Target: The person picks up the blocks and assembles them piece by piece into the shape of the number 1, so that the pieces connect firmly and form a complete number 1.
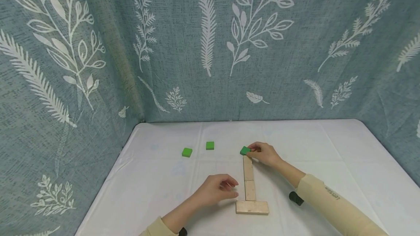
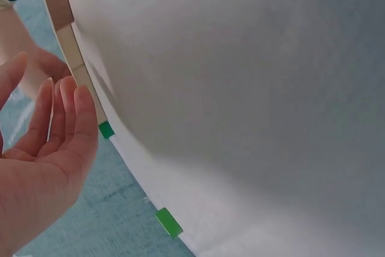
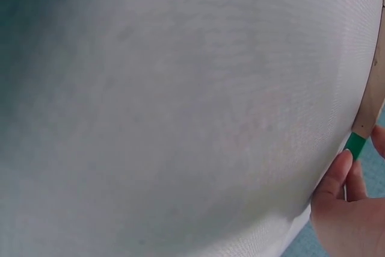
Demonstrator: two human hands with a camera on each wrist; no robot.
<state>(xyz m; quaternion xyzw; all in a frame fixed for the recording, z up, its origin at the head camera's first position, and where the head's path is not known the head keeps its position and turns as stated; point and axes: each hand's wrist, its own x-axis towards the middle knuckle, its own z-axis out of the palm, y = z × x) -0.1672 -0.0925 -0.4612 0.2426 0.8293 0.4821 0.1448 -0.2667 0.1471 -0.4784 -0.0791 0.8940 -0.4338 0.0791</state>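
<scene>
My right hand [image 1: 265, 153] pinches a dark green square block [image 1: 244, 150] at the far end of a column of wooden blocks. In the right wrist view the green block [image 3: 355, 144] sits right at the end of a wooden block [image 3: 371, 97], between thumb and fingers. Two slim wooden blocks, the far one [image 1: 248, 168] and the near one [image 1: 250, 190], lie end to end. A wider wooden block [image 1: 252, 207] lies crosswise at their near end. My left hand [image 1: 214, 191], fingers loosely bent and holding nothing, hovers just left of the column.
Two lighter green square blocks, one at left [image 1: 187, 152] and one nearer the middle [image 1: 210, 145], lie on the white-covered table [image 1: 157, 192]. A dark strapped-on device [image 1: 296, 198] shows under the right sleeve [image 1: 331, 201]. A leaf-patterned curtain [image 1: 183, 46] hangs behind and beside the table.
</scene>
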